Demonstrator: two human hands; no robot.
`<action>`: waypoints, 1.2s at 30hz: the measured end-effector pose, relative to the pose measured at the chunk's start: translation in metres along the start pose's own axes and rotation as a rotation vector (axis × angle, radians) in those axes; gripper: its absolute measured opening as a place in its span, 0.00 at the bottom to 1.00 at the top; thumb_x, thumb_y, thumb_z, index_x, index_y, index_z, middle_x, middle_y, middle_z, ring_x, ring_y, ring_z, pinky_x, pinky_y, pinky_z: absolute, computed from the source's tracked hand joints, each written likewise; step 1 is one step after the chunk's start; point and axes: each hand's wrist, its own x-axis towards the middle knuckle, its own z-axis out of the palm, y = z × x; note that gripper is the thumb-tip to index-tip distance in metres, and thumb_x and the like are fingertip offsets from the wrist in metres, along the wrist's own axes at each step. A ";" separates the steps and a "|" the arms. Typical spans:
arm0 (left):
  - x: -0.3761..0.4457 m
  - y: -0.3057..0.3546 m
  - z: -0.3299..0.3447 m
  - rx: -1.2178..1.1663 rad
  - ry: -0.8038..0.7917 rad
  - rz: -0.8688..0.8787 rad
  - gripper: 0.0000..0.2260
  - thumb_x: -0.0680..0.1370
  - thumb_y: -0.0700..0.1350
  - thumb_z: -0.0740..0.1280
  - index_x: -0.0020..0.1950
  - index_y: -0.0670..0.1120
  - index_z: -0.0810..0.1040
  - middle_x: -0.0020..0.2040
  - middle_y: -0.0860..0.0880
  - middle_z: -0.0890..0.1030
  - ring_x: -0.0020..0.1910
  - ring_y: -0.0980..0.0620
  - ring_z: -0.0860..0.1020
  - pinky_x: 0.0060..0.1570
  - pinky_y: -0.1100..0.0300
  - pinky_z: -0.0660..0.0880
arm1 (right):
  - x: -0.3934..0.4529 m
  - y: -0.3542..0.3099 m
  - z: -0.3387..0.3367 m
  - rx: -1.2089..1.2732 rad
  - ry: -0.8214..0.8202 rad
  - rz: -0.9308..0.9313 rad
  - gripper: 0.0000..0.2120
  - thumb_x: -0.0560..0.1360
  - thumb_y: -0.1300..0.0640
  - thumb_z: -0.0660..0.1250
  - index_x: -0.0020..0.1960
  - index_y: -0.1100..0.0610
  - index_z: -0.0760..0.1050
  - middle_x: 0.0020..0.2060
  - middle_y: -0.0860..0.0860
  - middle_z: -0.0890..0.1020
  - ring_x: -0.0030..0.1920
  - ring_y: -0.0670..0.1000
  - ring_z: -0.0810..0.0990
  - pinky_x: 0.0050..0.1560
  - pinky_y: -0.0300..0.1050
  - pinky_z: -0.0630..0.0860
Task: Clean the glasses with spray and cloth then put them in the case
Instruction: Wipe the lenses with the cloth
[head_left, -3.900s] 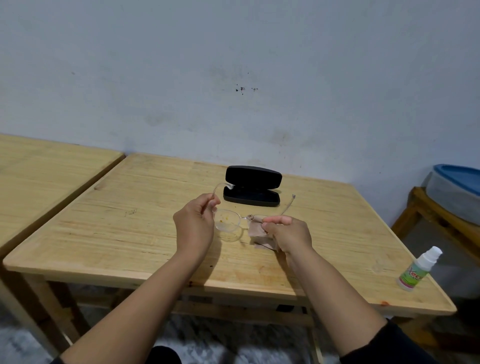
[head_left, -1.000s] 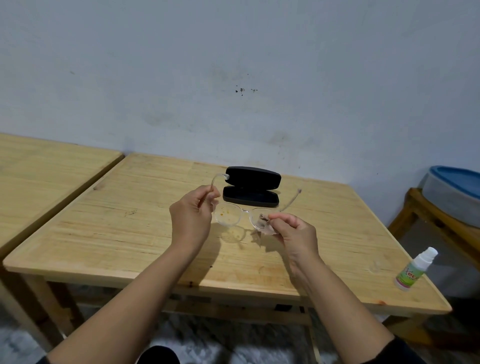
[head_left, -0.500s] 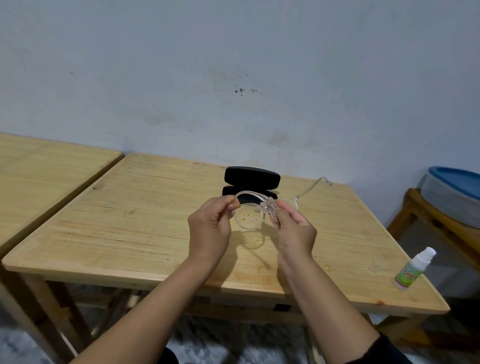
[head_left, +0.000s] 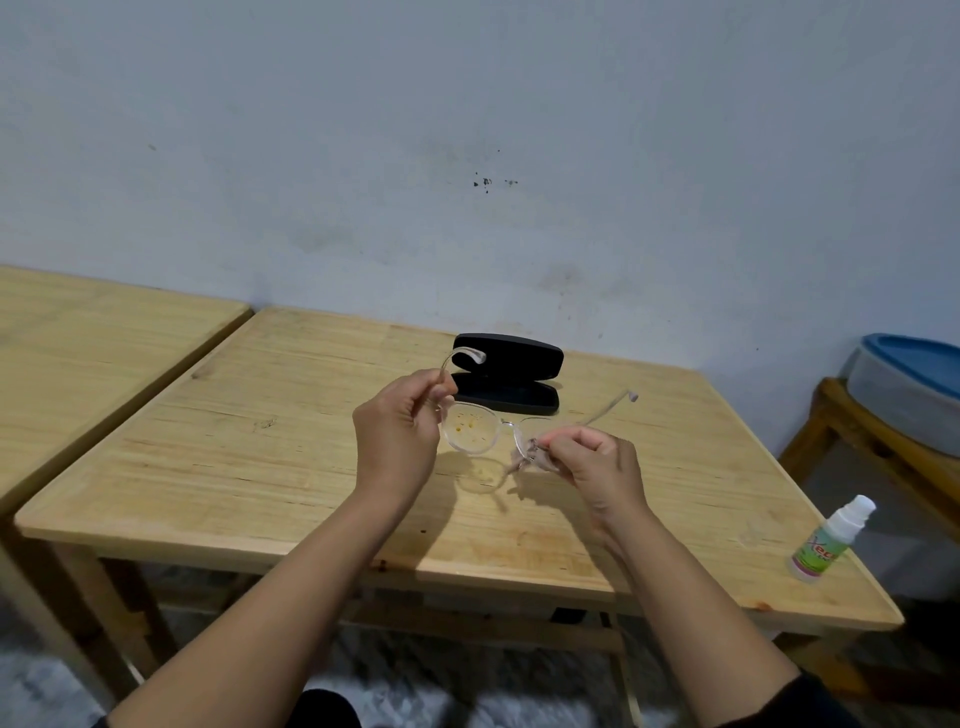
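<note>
Clear-framed glasses hang above the wooden table, both temples unfolded. Yellow specks dot the left lens. My left hand pinches the frame at its left hinge. My right hand pinches a small pinkish cloth over the right lens, so most of that lens is hidden. Behind the hands lies the black glasses case, open, with its lid standing up. The white spray bottle with a green label stands near the table's right front corner.
A second wooden table adjoins on the left. At the right, a grey tub with a blue rim sits on a low wooden stand. A plain wall runs behind the tables.
The glasses were turned and bunched close between my hands half a second ago. They now face flat again, hands apart, with the cloth back on the right lens.
</note>
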 end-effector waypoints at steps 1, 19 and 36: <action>-0.001 -0.002 -0.001 0.003 -0.002 0.009 0.10 0.76 0.35 0.64 0.43 0.48 0.81 0.38 0.51 0.82 0.38 0.49 0.82 0.42 0.48 0.81 | -0.001 0.002 0.000 0.013 0.046 0.004 0.07 0.70 0.70 0.67 0.36 0.64 0.82 0.27 0.48 0.83 0.28 0.42 0.80 0.26 0.34 0.75; -0.019 0.003 0.006 -0.008 -0.022 0.081 0.10 0.75 0.34 0.64 0.43 0.49 0.80 0.40 0.53 0.81 0.39 0.55 0.80 0.39 0.53 0.81 | 0.008 0.004 0.014 0.126 0.094 0.084 0.10 0.75 0.65 0.66 0.45 0.52 0.82 0.43 0.48 0.85 0.39 0.44 0.84 0.46 0.36 0.80; -0.009 -0.007 0.005 0.095 0.059 -0.125 0.07 0.75 0.36 0.65 0.44 0.46 0.82 0.40 0.49 0.82 0.40 0.51 0.81 0.44 0.52 0.80 | -0.013 0.005 0.013 0.533 -0.010 0.393 0.09 0.76 0.71 0.60 0.52 0.67 0.77 0.49 0.63 0.83 0.49 0.59 0.84 0.45 0.49 0.83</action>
